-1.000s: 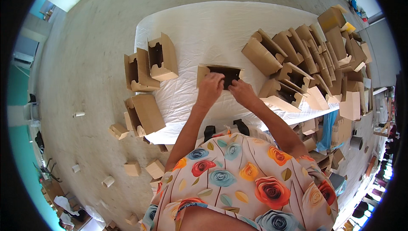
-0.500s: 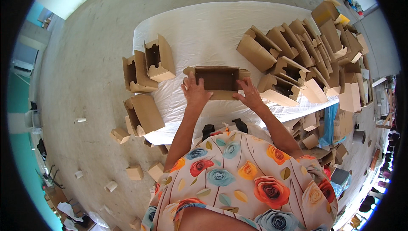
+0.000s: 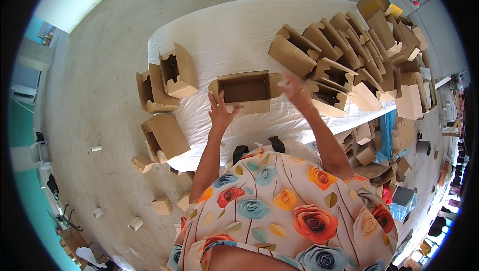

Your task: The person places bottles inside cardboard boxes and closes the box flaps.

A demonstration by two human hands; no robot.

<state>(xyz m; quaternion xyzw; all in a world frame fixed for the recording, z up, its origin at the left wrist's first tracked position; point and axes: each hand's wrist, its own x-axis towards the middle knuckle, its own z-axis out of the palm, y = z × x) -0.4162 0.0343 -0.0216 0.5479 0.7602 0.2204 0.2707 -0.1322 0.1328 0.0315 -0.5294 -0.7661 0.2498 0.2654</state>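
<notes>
1. Open cardboard box (image 3: 245, 90) lying on its side on the white-covered table (image 3: 234, 31), dark inside facing the camera, flaps out to both sides.
2. Left hand (image 3: 220, 113) at the box's lower left corner, fingers spread and mostly open, fingertips touching the near edge. Not really gripping, more pressing flat against it.
3. Right hand (image 3: 295, 87) at the right end of the box, against the right flap. A bit blurred, so can't tell how far closed or whether actually pinching the flap.
4. Big heap of folded cardboard boxes (image 3: 349, 46) stacked along the right side of the table, leaning on each other, just beside the right hand.
5. Three finished boxes (image 3: 162, 91) bunched at the left end of the table, openings facing sideways, well apart from the one in hand.
6. More cardboard pieces (image 3: 366, 143) tucked under the table's right side, plus small scraps (image 3: 142, 163) on the concrete floor (image 3: 100, 81) near the left corner.
7. Flowery shirt (image 3: 284, 211) filling the bottom of the view.
</notes>
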